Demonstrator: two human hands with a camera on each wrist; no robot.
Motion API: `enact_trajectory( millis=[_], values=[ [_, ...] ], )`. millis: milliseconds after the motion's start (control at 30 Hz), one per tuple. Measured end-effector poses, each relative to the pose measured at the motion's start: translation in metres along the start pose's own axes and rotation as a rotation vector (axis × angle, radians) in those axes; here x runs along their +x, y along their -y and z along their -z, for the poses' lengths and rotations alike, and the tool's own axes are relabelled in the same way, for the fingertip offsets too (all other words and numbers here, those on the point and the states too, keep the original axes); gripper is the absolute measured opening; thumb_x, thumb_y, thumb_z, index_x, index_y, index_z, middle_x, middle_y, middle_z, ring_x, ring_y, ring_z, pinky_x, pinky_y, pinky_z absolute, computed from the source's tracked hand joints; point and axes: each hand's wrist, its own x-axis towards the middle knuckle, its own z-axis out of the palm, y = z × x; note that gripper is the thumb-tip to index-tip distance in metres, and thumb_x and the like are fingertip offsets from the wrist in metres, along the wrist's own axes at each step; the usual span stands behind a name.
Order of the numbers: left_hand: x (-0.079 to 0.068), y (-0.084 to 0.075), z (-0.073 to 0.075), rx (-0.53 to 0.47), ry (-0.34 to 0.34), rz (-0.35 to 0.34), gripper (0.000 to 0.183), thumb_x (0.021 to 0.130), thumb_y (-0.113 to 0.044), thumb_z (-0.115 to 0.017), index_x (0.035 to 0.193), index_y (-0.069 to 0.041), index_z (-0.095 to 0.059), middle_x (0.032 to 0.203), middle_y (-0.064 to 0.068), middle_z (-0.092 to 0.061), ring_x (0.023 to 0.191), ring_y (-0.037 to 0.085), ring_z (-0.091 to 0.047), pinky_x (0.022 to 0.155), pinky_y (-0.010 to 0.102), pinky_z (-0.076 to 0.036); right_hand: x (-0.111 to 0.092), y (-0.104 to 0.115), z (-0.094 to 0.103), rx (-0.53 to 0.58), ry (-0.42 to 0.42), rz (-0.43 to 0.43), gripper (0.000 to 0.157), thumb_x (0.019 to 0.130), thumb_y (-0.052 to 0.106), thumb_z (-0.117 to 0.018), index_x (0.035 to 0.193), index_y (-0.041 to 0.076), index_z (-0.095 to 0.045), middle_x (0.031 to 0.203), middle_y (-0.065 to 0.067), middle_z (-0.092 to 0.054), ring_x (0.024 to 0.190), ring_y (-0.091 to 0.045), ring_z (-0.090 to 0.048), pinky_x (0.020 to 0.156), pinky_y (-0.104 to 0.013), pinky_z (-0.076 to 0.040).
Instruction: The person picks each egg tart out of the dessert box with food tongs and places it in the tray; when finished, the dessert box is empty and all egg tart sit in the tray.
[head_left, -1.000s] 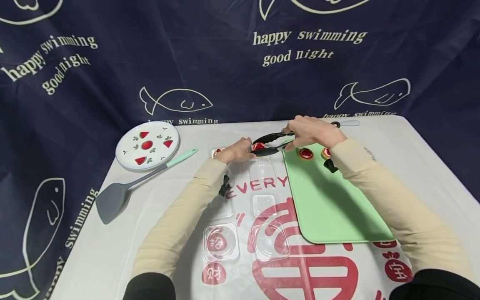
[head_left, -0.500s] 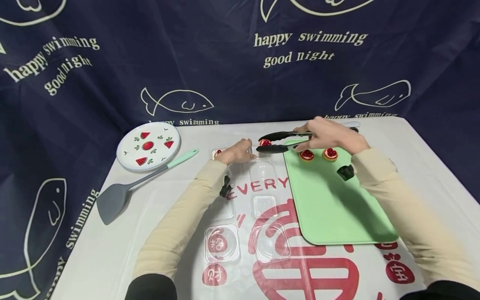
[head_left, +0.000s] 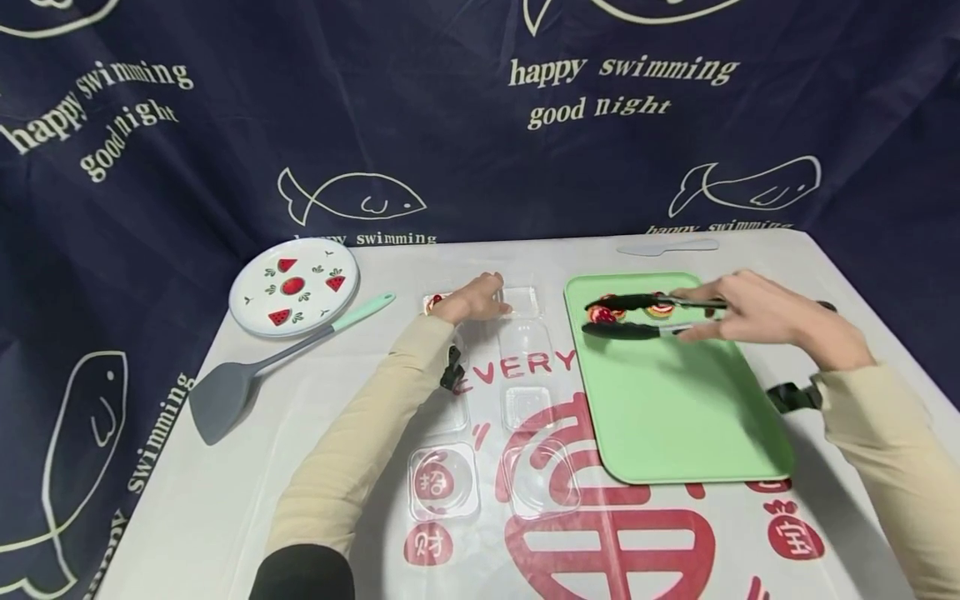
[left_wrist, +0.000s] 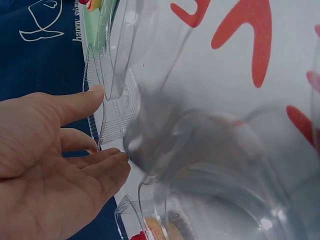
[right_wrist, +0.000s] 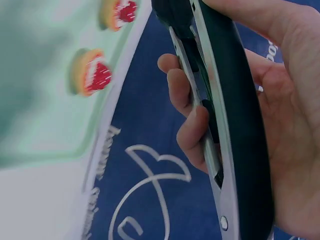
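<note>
My right hand point(head_left: 765, 310) grips a pair of black-tipped tongs point(head_left: 637, 304) over the green tray point(head_left: 675, 400). A small red-topped tart point(head_left: 602, 315) shows between the tong tips, overlapping another in this view. In the right wrist view my fingers wrap the tongs' handle point(right_wrist: 240, 125), and two tarts lie on the tray, one at its edge point(right_wrist: 92, 74). My left hand point(head_left: 476, 300) reaches to the clear plastic boxes. Its fingers are extended and loosely bent, thumb tip point(left_wrist: 97, 95) right at a clear box point(left_wrist: 117, 112). Partly behind that hand, a tart point(head_left: 435, 302) sits in another box.
Several clear box sections point(head_left: 444, 483) run down the middle of the white printed tablecloth. At the left stand a watermelon-patterned plate point(head_left: 318, 308) and a grey spatula point(head_left: 225, 400) with a mint handle. A pale knife point(head_left: 667, 247) lies behind the tray. A dark blue curtain point(head_left: 480, 125) hangs behind.
My right hand has drawn the tongs rightward from the clear boxes to over the green tray, a tart showing between the tips throughout. The box beside my left hand is uncovered. My left hand stays put.
</note>
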Motion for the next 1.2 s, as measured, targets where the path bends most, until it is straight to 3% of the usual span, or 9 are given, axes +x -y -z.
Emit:
enact_trajectory(
  millis=[67, 167, 300, 433, 667, 767, 933, 1100, 1200],
  values=[
    [0.000, 0.001, -0.002, 0.017, -0.006, -0.005, 0.060, 0.100, -0.023, -0.053, 0.148, 0.005, -0.032, 0.156, 0.023, -0.027, 0.146, 0.031, -0.024, 0.121, 0.038, -0.018, -0.014, -0.004, -0.006, 0.006, 0.000, -0.016, 0.064, 0.078, 0.036, -0.081, 0.125, -0.002, -0.064, 0.069, -0.006, -0.066, 0.043, 0.001, -0.021, 0.050, -0.023, -0.037],
    [0.036, 0.029, -0.020, 0.021, -0.060, -0.056, 0.061, 0.097, -0.030, -0.056, 0.145, 0.004, -0.038, 0.152, 0.023, -0.035, 0.142, 0.032, -0.031, 0.119, 0.040, -0.026, -0.030, -0.008, -0.013, -0.005, -0.021, -0.031, 0.063, 0.077, 0.037, -0.082, 0.123, -0.002, -0.066, 0.062, 0.005, -0.058, 0.044, 0.002, -0.025, 0.053, -0.022, -0.037],
    [0.050, 0.040, -0.024, -0.005, -0.066, -0.053, 0.060, 0.097, -0.028, -0.055, 0.145, 0.004, -0.037, 0.151, 0.022, -0.036, 0.141, 0.032, -0.033, 0.118, 0.038, -0.028, -0.040, -0.011, -0.019, -0.040, -0.068, -0.016, 0.059, 0.075, 0.036, -0.084, 0.120, 0.001, -0.069, 0.061, 0.011, -0.053, 0.047, 0.001, -0.029, 0.054, -0.022, -0.035],
    [0.029, 0.024, -0.014, -0.005, -0.030, 0.000, 0.062, 0.099, -0.025, -0.054, 0.148, 0.005, -0.032, 0.154, 0.022, -0.031, 0.144, 0.031, -0.027, 0.120, 0.038, -0.024, -0.044, -0.013, -0.023, -0.056, -0.091, -0.003, 0.058, 0.073, 0.034, -0.085, 0.119, 0.002, -0.070, 0.062, 0.012, -0.050, 0.049, 0.002, -0.030, 0.052, -0.021, -0.034],
    [0.092, 0.067, -0.041, 0.017, -0.070, -0.061, 0.070, 0.095, -0.038, -0.060, 0.146, 0.003, -0.036, 0.152, 0.020, -0.035, 0.142, 0.028, -0.031, 0.119, 0.031, -0.024, -0.044, -0.015, -0.029, -0.044, -0.115, 0.003, 0.059, 0.072, 0.034, -0.086, 0.119, 0.002, -0.070, 0.069, 0.007, -0.057, 0.047, 0.002, -0.025, 0.049, -0.021, -0.031],
    [0.100, 0.069, -0.045, 0.038, -0.086, -0.053, 0.063, 0.094, -0.033, -0.061, 0.141, 0.004, -0.041, 0.146, 0.021, -0.042, 0.137, 0.030, -0.039, 0.115, 0.036, -0.033, -0.044, -0.015, -0.031, -0.046, -0.129, 0.011, 0.059, 0.071, 0.033, -0.086, 0.118, 0.002, -0.070, 0.074, 0.003, -0.063, 0.048, 0.003, -0.026, 0.051, -0.021, -0.033],
    [0.097, 0.065, -0.044, 0.034, -0.094, -0.054, 0.054, 0.092, -0.032, -0.065, 0.131, 0.003, -0.049, 0.131, 0.019, -0.053, 0.123, 0.029, -0.049, 0.105, 0.037, -0.042, -0.045, -0.015, -0.034, -0.046, -0.145, 0.014, 0.059, 0.071, 0.033, -0.087, 0.118, 0.002, -0.070, 0.088, -0.006, -0.071, 0.049, 0.002, -0.028, 0.053, -0.022, -0.034],
    [0.089, 0.058, -0.039, 0.032, -0.095, -0.061, 0.055, 0.089, -0.032, -0.068, 0.127, 0.005, -0.051, 0.127, 0.020, -0.054, 0.118, 0.030, -0.051, 0.100, 0.037, -0.045, -0.047, -0.015, -0.036, -0.071, -0.168, 0.014, 0.059, 0.070, 0.034, -0.087, 0.118, 0.003, -0.071, 0.102, -0.012, -0.073, 0.059, -0.003, -0.043, 0.057, -0.025, -0.040],
    [0.083, 0.051, -0.035, 0.025, -0.054, -0.032, 0.059, 0.092, -0.031, -0.064, 0.136, 0.005, -0.046, 0.136, 0.021, -0.049, 0.127, 0.031, -0.047, 0.109, 0.038, -0.040, -0.048, -0.016, -0.037, -0.079, -0.175, 0.009, 0.060, 0.069, 0.035, -0.087, 0.118, 0.004, -0.071, 0.108, -0.014, -0.072, 0.065, -0.009, -0.049, 0.059, -0.028, -0.043]
  ],
)
